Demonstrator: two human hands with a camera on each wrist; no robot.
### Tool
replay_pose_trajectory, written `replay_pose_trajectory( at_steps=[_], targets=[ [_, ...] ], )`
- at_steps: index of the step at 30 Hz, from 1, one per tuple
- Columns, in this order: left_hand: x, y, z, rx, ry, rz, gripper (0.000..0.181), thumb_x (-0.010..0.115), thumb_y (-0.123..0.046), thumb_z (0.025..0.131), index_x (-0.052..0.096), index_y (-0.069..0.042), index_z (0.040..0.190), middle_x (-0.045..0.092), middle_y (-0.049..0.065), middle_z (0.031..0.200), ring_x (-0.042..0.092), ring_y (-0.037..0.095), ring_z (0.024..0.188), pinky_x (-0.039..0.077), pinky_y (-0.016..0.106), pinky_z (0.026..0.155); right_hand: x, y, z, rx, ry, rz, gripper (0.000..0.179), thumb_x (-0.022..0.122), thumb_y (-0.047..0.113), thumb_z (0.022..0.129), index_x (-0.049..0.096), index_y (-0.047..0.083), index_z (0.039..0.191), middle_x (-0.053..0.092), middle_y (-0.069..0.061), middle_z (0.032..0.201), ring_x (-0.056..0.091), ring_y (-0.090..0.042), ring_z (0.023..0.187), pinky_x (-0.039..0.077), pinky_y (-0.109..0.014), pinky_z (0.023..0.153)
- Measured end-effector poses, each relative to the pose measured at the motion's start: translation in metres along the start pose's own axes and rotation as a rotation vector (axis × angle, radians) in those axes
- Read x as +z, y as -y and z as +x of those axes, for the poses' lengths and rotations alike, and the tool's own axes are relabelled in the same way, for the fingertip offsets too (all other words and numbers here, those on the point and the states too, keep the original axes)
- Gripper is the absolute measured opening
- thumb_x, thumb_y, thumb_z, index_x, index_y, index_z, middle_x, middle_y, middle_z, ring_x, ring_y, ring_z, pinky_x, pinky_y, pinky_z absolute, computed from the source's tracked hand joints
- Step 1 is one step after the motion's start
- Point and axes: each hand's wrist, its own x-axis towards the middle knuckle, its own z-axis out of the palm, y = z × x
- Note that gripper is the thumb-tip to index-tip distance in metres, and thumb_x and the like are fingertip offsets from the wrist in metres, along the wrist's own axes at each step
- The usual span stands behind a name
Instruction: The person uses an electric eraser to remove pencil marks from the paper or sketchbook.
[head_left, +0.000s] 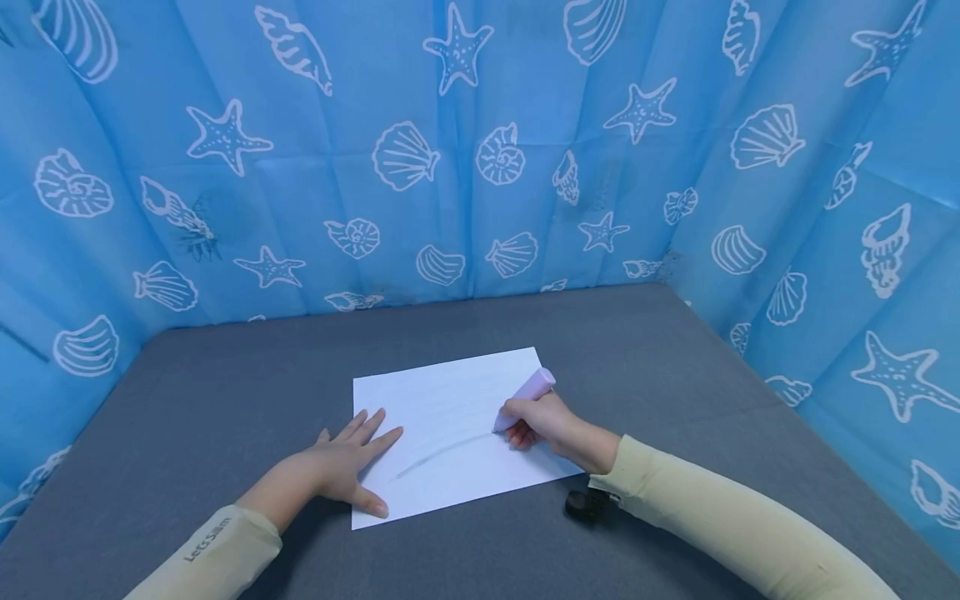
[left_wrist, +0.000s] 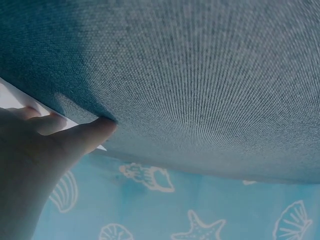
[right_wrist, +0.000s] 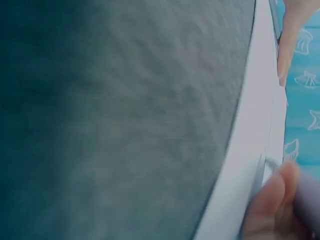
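A white sheet of paper (head_left: 442, 392) lies on the grey table, with one faint grey curved line (head_left: 442, 454) across its lower half. My right hand (head_left: 543, 421) grips a thick lilac marker (head_left: 536, 385), its tip on the paper at the line's right end. In the right wrist view the marker (right_wrist: 307, 200) is blurred beside the fingertips. My left hand (head_left: 348, 462) rests on the sheet's left edge, fingers straight and spread. The left wrist view shows the thumb or a finger of the left hand (left_wrist: 60, 140) reaching past the paper's edge.
The grey cloth-covered table (head_left: 247, 392) stretches out around the paper. Behind and to the right hangs a blue curtain (head_left: 465, 200) with white shells and starfish. A small black object (head_left: 581, 505) sits under the right cuff.
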Motion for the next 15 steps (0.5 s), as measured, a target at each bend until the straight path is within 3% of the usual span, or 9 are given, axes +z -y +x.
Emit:
replay_pose_trajectory(
  at_steps=[9,15],
  targets=[
    [0.0009,0.0017,0.0019,-0.007,0.006,0.008,0.111,0.075,-0.065,0.069,0.024,-0.018,0.155,0.003,0.015,0.162,-0.001,0.039,0.147,0.009,0.074,0.103,0.0002,0.0012,-0.0011,-0.005,0.032,-0.017,0.019,0.062,0.013,0.089,0.063,-0.006,0.089,0.058,-0.007,0.062,0.056,-0.012,0.050,0.048,-0.023,0.050],
    [0.0004,0.0014,0.0011,-0.008,0.013,0.006,0.110,0.074,-0.066,0.070,0.023,-0.019,0.156,0.002,0.014,0.162,-0.001,0.038,0.147,0.009,0.074,0.103,-0.0002,0.0003,0.0003,0.030,0.058,0.077,0.022,0.059,0.013,0.090,0.064,-0.008,0.092,0.063,-0.010,0.066,0.061,-0.013,0.054,0.053,-0.025,0.054]
  ],
)
